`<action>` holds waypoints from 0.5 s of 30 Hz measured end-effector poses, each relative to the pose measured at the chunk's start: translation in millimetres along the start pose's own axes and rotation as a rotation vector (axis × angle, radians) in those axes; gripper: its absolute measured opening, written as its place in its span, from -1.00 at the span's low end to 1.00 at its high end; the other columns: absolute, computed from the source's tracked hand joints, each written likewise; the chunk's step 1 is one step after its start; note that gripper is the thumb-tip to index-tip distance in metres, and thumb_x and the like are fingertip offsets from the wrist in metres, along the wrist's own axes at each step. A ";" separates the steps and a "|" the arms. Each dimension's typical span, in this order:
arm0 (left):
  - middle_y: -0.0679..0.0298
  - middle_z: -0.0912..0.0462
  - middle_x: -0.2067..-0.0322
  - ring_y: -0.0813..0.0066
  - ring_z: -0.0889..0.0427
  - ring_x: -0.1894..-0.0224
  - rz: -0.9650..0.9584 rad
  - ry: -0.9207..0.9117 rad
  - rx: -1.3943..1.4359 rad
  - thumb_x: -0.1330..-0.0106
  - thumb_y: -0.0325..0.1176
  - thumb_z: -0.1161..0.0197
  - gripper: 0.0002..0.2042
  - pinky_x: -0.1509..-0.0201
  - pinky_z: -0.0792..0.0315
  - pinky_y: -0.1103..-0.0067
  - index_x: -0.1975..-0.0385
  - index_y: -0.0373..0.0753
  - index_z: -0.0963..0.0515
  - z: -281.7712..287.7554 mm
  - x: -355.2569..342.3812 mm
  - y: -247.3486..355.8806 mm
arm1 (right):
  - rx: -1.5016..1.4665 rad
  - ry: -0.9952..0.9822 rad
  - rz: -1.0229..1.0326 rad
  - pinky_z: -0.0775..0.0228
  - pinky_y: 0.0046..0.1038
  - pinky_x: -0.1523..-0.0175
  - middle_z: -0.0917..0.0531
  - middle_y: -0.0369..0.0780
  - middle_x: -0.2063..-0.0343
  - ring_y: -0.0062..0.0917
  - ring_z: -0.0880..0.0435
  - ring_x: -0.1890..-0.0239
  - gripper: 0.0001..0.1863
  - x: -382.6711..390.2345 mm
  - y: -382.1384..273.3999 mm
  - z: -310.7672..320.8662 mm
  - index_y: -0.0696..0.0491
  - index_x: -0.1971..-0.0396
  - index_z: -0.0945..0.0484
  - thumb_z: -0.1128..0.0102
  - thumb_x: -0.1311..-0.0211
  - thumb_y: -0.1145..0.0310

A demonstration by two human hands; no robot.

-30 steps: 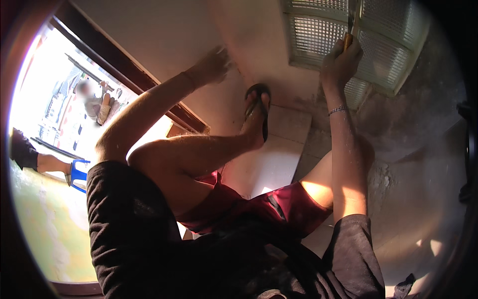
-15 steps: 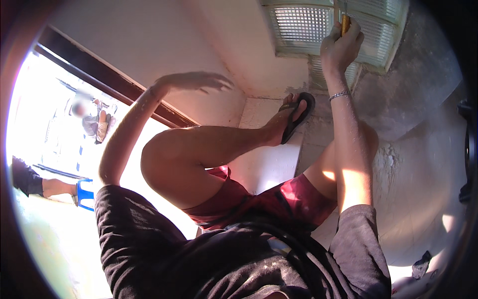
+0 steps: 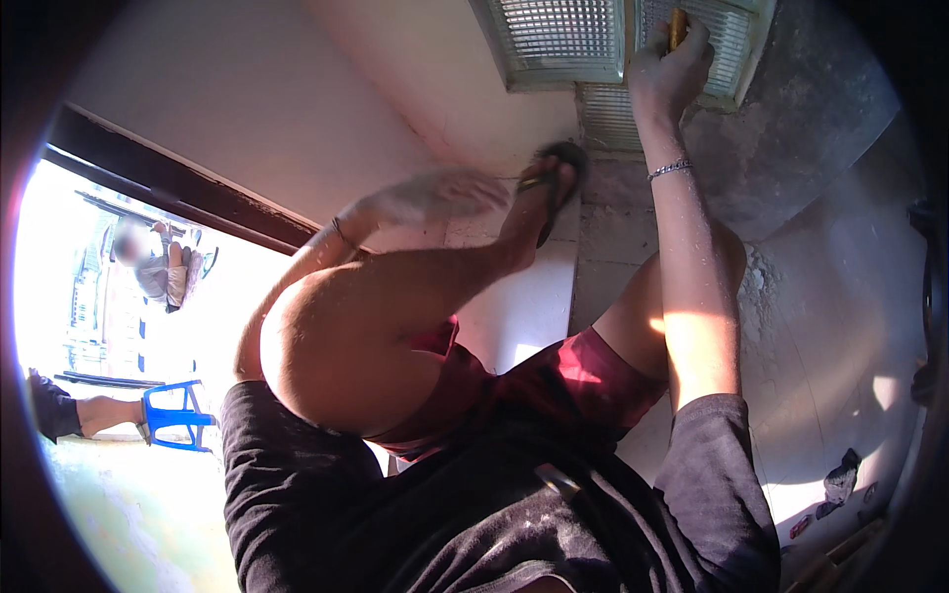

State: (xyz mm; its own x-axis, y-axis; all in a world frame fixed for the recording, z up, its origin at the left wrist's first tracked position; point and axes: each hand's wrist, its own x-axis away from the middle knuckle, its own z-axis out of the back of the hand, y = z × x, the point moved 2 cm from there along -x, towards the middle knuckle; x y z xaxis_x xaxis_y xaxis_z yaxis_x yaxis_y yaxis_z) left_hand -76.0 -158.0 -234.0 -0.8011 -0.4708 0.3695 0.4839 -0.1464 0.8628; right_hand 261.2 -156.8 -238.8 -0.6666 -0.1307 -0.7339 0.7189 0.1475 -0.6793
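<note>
My right hand (image 3: 674,71) is raised to the upper right, its fingers wrapped round the amber handle (image 3: 677,30) of a slim tool. The tool's working end cannot be made out. Behind that hand are ribbed glass blocks (image 3: 559,40) set in pale frames in the wall. Over my bent left leg, my left hand (image 3: 435,198) is blurred by motion. Its fingers look stretched out toward my foot in a dark flip-flop (image 3: 563,188), with nothing seen in them.
My bent legs stand between my arms. A rough grey wall (image 3: 820,89) rises at the right. Through a dark-framed opening (image 3: 178,183) on the left, a person (image 3: 158,267) sits outside. A blue plastic stool (image 3: 180,417) stands near another person's leg (image 3: 104,415). A dark cloth (image 3: 840,479) lies lower right.
My left hand has moved right and slightly down, nearer the flip-flop. My right hand still grips the amber handle. The view has shifted, with the glass blocks now higher and further left.
</note>
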 end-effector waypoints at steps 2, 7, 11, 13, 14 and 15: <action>0.13 -0.67 -0.06 0.36 -0.62 -0.15 0.045 -0.170 -0.226 -0.44 -0.21 -0.24 -0.64 -0.29 -0.46 0.46 -0.16 -0.19 -0.57 -16.5 20.5 5.1 | -0.027 0.045 0.063 -0.48 -0.22 -0.01 -0.57 0.00 0.16 -0.17 -0.64 0.13 -0.66 -0.5 -4.4 -2.5 0.15 -0.12 -0.45 -0.16 -0.40 0.41; 0.14 -0.68 -0.03 0.37 -0.65 -0.11 -0.025 -0.374 -0.536 -0.44 -0.25 -0.21 -0.66 -0.25 -0.49 0.47 -0.15 -0.21 -0.57 -39.1 50.5 15.1 | -0.148 0.064 0.075 -0.46 -0.21 0.02 -0.61 0.02 0.20 -0.06 -0.60 0.11 -0.70 0.0 -11.1 -4.4 0.21 -0.05 -0.55 -0.15 -0.32 0.59; 0.11 -0.70 0.04 0.33 -0.69 -0.01 0.099 -0.196 -0.311 -0.44 -0.29 -0.17 -0.69 -0.16 -0.54 0.43 -0.09 -0.25 -0.58 -56.2 64.6 22.5 | -0.186 -0.007 0.048 -0.47 -0.25 0.00 -0.63 0.00 0.18 -0.13 -0.63 0.10 -0.67 3.2 -19.2 -6.4 0.21 -0.07 -0.54 -0.17 -0.31 0.59; 0.09 -0.69 0.06 0.28 -0.70 0.03 0.176 -0.161 -0.234 -0.45 -0.29 -0.15 -0.73 -0.11 -0.56 0.39 -0.04 -0.26 -0.59 -67.5 71.0 19.6 | -0.239 -0.005 0.093 -0.47 -0.26 -0.01 -0.65 0.00 0.16 -0.16 -0.64 0.08 -0.67 2.3 -23.9 -6.3 0.20 -0.07 -0.55 -0.19 -0.31 0.58; 0.08 -0.69 0.06 0.25 -0.70 0.04 0.167 -0.185 -0.236 -0.46 -0.30 -0.15 -0.74 -0.09 -0.56 0.38 -0.01 -0.27 -0.59 -72.5 71.7 16.5 | -0.247 -0.012 0.104 -0.47 -0.27 -0.02 -0.66 0.00 0.15 -0.17 -0.65 0.07 -0.67 1.8 -25.3 -6.0 0.19 -0.07 -0.55 -0.19 -0.32 0.56; 0.06 -0.69 0.06 0.21 -0.70 0.05 0.155 -0.208 -0.234 -0.46 -0.31 -0.14 -0.76 -0.06 -0.56 0.37 0.02 -0.28 -0.59 -77.1 71.0 12.2 | -0.253 -0.023 0.118 -0.48 -0.28 -0.03 -0.66 0.00 0.14 -0.18 -0.66 0.07 -0.68 0.3 -25.7 -4.3 0.17 -0.08 -0.55 -0.20 -0.33 0.55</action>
State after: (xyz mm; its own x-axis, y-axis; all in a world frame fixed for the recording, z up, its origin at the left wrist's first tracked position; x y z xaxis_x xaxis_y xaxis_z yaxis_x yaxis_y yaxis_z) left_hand -99.8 -260.3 -223.8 -0.7547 -0.3197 0.5729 0.6538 -0.2941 0.6972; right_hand 241.7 -156.5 -221.6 -0.5745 -0.1196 -0.8097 0.7173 0.4031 -0.5684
